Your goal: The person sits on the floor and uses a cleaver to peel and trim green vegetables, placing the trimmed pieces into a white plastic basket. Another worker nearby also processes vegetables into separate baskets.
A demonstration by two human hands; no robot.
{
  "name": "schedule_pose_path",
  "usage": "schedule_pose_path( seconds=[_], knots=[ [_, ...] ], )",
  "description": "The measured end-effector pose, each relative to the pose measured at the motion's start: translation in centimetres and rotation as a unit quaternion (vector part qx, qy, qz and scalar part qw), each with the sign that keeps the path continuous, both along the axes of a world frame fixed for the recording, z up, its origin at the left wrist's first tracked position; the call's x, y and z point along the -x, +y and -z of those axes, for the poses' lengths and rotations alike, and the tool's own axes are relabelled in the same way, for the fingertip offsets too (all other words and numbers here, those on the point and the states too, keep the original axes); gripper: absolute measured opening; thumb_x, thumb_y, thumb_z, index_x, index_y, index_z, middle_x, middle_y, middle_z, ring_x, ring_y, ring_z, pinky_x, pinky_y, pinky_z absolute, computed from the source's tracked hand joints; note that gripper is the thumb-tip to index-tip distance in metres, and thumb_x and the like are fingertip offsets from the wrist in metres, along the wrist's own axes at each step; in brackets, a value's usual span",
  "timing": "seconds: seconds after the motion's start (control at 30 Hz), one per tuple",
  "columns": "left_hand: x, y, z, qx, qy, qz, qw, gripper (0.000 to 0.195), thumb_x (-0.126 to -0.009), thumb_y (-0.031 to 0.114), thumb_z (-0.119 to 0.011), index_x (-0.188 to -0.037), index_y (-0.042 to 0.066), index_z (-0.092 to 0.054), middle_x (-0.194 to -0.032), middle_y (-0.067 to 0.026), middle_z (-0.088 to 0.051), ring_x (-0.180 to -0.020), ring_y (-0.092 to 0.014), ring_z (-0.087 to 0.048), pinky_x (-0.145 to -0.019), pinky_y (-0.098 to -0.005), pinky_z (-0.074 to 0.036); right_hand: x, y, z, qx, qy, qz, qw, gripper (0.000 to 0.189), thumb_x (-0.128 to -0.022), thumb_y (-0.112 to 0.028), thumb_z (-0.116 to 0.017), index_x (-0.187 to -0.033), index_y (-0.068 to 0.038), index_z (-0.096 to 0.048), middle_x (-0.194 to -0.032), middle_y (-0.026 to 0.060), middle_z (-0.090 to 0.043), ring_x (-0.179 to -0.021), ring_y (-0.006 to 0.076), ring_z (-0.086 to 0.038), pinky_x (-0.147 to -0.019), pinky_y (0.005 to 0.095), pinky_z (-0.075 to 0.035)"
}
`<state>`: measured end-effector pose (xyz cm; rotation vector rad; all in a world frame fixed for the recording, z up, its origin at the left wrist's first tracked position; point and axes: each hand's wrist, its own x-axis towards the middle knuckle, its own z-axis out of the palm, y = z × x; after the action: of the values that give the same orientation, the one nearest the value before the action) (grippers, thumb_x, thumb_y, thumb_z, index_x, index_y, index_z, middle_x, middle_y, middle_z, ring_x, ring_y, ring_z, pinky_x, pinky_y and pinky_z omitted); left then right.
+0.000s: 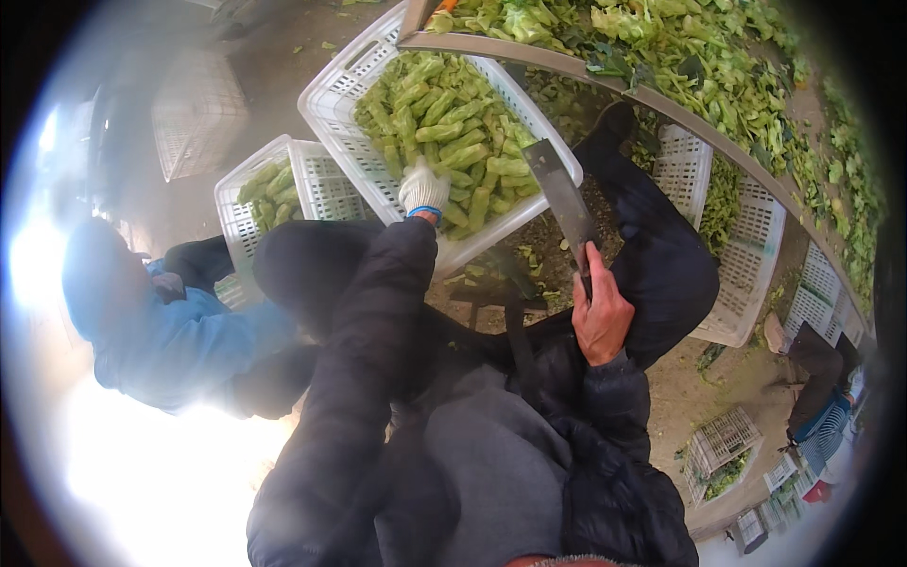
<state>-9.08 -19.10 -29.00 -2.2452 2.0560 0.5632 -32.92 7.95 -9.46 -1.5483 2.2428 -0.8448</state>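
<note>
My left hand (424,190), in a white knitted glove with a blue cuff, reaches into a white plastic crate (521,88). It rests against peeled green vegetable stems (464,135) heaped there. Its fingertips are hidden among the stems, so a grip cannot be made out. In my bare right hand (602,312) is the dark handle of a long, broad-bladed knife (563,188). The blade points up and away, its tip over the crate's right rim.
Leaves and trimmings cover a metal-edged table (673,106) ahead and right. A person in a blue hooded jacket (184,340) sits at left by a smaller crate of stems (273,191). More crates (744,262) stand under the table, with another person's legs (815,368) far right.
</note>
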Motion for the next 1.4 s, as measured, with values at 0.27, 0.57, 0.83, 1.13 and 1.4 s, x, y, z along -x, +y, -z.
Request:
schedule_pose_path(
  seconds=[0.27,0.57,0.83,1.13,1.4],
  knots=[
    [-0.9,-1.2,5.8,-0.046,-0.035,-0.033,0.998,0.063,-0.084,0.051,-0.092,-0.12,0.002,-0.077,-0.12,-0.0266,-0.076,-0.107,-0.048,-0.076,-0.087,-0.0602,-0.061,-0.3,0.1,0.7,-0.044,-0.063,0.001,0.997,0.046,-0.104,-0.008,-0.076,-0.15,-0.003,-0.07,-0.136,0.0225,-0.078,-0.119,0.041,-0.079,-0.098,0.0438,-0.065],
    [3.1,3.0,1.2,0.077,0.39,-0.079,0.914,0.041,-0.097,0.025,-0.081,-0.129,0.002,-0.069,-0.11,-0.018,-0.081,-0.099,-0.043,-0.077,-0.089,-0.0522,-0.06,-1.0,0.6,1.5,0.031,-0.042,0.003,0.999,0.053,-0.102,-0.017,-0.081,-0.153,-0.011,-0.068,-0.125,0.0211,-0.081,-0.106,0.0415,-0.08,-0.085,0.0459,-0.065],
    [-0.1,8.0,-9.8,-0.168,0.844,-0.292,0.417,0.038,-0.118,0.049,-0.06,-0.123,0.013,-0.073,-0.096,-0.0022,-0.07,-0.082,-0.023,-0.068,-0.086,-0.0412,-0.062,-3.1,2.2,0.0,0.105,-0.04,-0.014,0.994,0.05,-0.104,-0.023,-0.079,-0.152,-0.012,-0.069,-0.13,0.0213,-0.08,-0.113,0.0418,-0.079,-0.092,0.0469,-0.065],
    [-3.4,9.6,-18.0,-0.064,0.7,-0.042,0.71,0.041,-0.11,0.015,-0.071,-0.149,0.004,-0.065,-0.128,-0.0145,-0.079,-0.106,-0.027,-0.08,-0.087,-0.0429,-0.067,-5.4,1.2,-4.9,0.155,0.01,-0.089,0.984,0.056,-0.106,-0.029,-0.077,-0.155,-0.007,-0.065,-0.139,0.0227,-0.077,-0.123,0.0404,-0.077,-0.1,0.0493,-0.063],
    [-3.5,13.7,-20.5,0.068,0.51,-0.021,0.857,0.042,-0.098,0.024,-0.083,-0.131,-0.002,-0.077,-0.097,-0.0071,-0.081,-0.086,-0.007,-0.071,-0.078,-0.0306,-0.059,-6.1,0.1,-6.2,0.198,-0.068,-0.147,0.967,0.053,-0.099,-0.007,-0.079,-0.151,-0.01,-0.07,-0.122,0.0188,-0.08,-0.102,0.0397,-0.079,-0.083,0.0432,-0.064]
  ],
)
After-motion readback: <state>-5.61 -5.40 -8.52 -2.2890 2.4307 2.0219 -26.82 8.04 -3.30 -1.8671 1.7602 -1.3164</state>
